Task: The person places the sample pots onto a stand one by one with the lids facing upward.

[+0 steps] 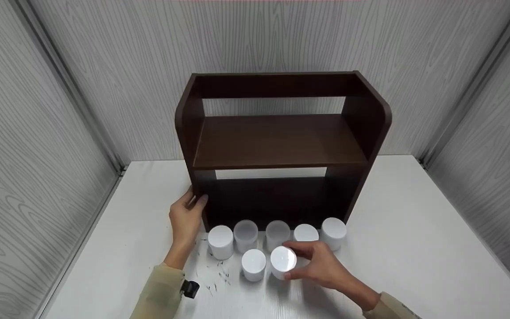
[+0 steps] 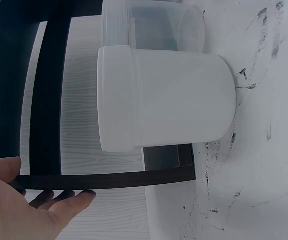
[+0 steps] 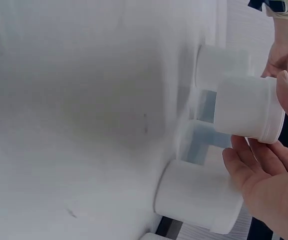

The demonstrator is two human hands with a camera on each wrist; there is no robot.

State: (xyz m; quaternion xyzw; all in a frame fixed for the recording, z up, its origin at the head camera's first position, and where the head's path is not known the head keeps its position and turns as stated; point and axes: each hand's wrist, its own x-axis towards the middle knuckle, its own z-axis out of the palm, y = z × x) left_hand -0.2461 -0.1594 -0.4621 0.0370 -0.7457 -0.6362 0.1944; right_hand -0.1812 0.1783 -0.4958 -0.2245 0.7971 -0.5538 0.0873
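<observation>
Grey wood-grain panel walls (image 1: 277,35) close in the back and both sides. Between them spreads a smooth white tabletop (image 1: 419,243), and on it, near the back wall, stands a dark brown wooden two-tier shelf unit (image 1: 277,141) with tall side panels.

Two beige sleeves (image 1: 160,288) come in from the near edge, ending in a person's bare hands. The left hand (image 1: 185,217) grips the shelf unit by the lower part of its left side panel, thumb on the inner face and fingers behind on the outside. The right hand (image 1: 321,266) pinches a round white plastic jar with a white lid (image 1: 281,262) — thumb on one side, fingers on the other. That jar is upright in front of the unit, its base clear of the tabletop.

Five more jars line the unit's front edge: a white jar (image 1: 220,243) at the left end, two frosted translucent plastic jars (image 1: 246,235) in the middle, then two white-lidded jars (image 1: 334,232) at the right. Another white jar (image 1: 253,265) stands forward of the row, just left of the pinched one.

Smallest are a black buckle-like piece (image 1: 190,289) at the left cuff and thin dark scuffs (image 2: 241,74) — scattered near the left-end jar.
</observation>
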